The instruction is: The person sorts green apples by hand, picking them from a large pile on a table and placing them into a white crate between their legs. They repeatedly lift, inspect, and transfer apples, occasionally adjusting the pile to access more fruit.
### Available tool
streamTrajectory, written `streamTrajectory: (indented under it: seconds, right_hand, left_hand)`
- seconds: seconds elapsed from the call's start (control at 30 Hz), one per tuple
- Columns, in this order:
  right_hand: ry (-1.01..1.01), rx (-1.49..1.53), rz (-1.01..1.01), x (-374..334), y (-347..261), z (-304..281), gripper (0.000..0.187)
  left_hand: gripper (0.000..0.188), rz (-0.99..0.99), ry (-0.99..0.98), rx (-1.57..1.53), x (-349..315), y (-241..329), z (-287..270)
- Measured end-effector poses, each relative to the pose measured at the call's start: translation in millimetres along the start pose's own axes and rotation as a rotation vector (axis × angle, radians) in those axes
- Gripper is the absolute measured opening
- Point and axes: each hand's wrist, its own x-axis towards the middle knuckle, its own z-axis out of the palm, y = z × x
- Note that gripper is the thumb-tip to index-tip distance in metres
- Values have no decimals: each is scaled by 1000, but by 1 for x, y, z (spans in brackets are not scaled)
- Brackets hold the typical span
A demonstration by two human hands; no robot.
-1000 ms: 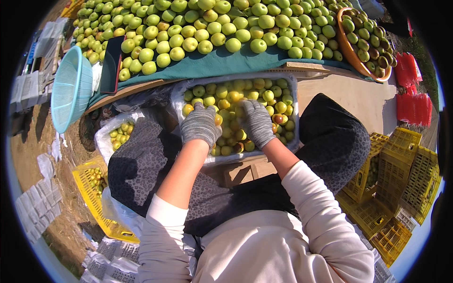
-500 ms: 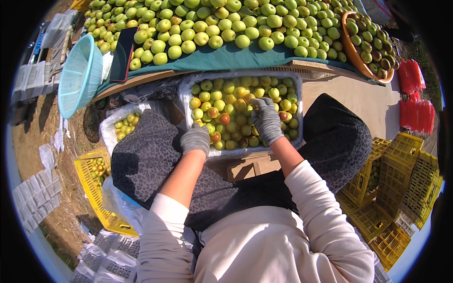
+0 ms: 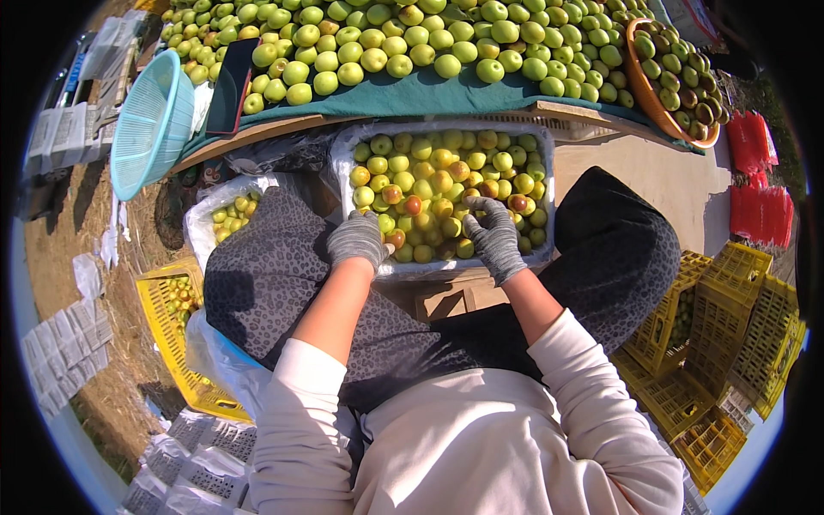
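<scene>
Overhead, or nearly so, sunlit: a table [image 3: 249, 136] takes up the far ground, its green cloth [image 3: 403, 96] folded at the near edge, a deep heap of green fruit [image 3: 369, 51] behind. Below that near edge, a white-lined crate [image 3: 342, 167] full of loose fruit [image 3: 425, 184], mostly yellow-green. Work in hand reads as sorting or settling this top layer by hand. The next move, I judge, calls for a light fingertip pinch and turn, soft enough not to bruise. Blue basket [image 3: 154, 129] tilted by the table's near-left corner; orange basket [image 3: 648, 88] of darker fruit at the near-right corner.

Both hands gloved in grey. Right hand [image 3: 496, 236] inside the crate's near-right corner, thumb and forefinger parted about a fruit's breadth, nothing seen gripped. Left hand [image 3: 356, 238] at the near-left corner, fingers bent; their tips are partly hidden, so I cannot tell whether anything is held. Smallest: one reddish fruit [image 3: 396, 238] just beside the left thumb, two more red-flushed toward the crate's left edge.
</scene>
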Motion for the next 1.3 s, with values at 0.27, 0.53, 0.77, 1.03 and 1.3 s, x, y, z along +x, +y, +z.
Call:
streamTrajectory:
  seconds: [0.27, 0.53, 0.77, 1.03, 1.3]
  right_hand:
    - [-181, 11, 99, -35, -3, 26, 26]
    - [-300, 268, 17, -35, -67, 9, 32]
    - [-343, -29, -471, -33, -115, 14, 43]
    - [-124, 246, -42, 7, -66, 5, 32]
    - [424, -667, -250, 123, -64, -42, 35]
  left_hand:
    - [45, 25, -9, -43, 21, -10, 18]
    - [55, 37, -371, -1532, -16, -12, -14]
    - [74, 440, -191, -1929, -30, 21, -7]
    - [52, 165, -44, -1899, -46, 48, -6]
    - [31, 1049, 331, -1078, -179, 135, -40]
